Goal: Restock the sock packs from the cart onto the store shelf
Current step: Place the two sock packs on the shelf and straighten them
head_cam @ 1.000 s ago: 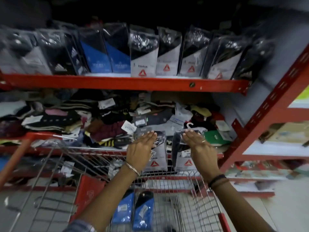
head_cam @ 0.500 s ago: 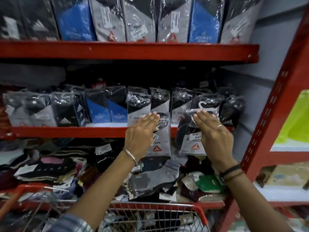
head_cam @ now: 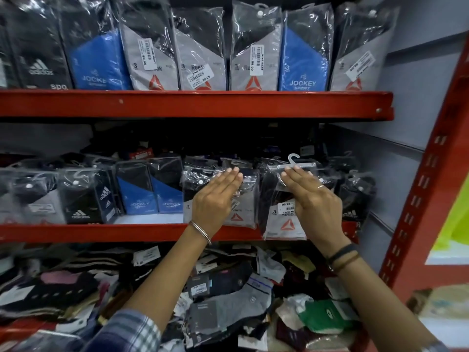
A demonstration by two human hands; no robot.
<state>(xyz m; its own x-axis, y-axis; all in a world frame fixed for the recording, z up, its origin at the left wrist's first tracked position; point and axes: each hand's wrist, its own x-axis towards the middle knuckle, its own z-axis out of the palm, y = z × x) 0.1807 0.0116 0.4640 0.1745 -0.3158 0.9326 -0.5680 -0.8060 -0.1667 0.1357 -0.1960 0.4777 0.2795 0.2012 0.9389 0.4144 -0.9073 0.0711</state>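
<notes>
My left hand (head_cam: 215, 199) grips a clear-wrapped Reebok sock pack (head_cam: 242, 212) held upright at the front of the middle red shelf (head_cam: 101, 232). My right hand (head_cam: 312, 201) grips a second Reebok sock pack (head_cam: 284, 224) with a white hanger hook on top; its lower edge hangs in front of the shelf lip. Both packs stand in front of the row of packs on that shelf, right of the blue Jockey packs (head_cam: 149, 191). The cart is out of view.
The top red shelf (head_cam: 193, 104) holds upright Adidas, Jockey and Reebok packs. Loose socks (head_cam: 228, 295) lie heaped on the lower shelf under my arms. A red perforated upright (head_cam: 426, 189) and a grey wall panel close off the right side.
Both hands have lifted the two packs from above the cart up to the middle shelf. The view has tilted upward, and the cart has dropped out of sight.
</notes>
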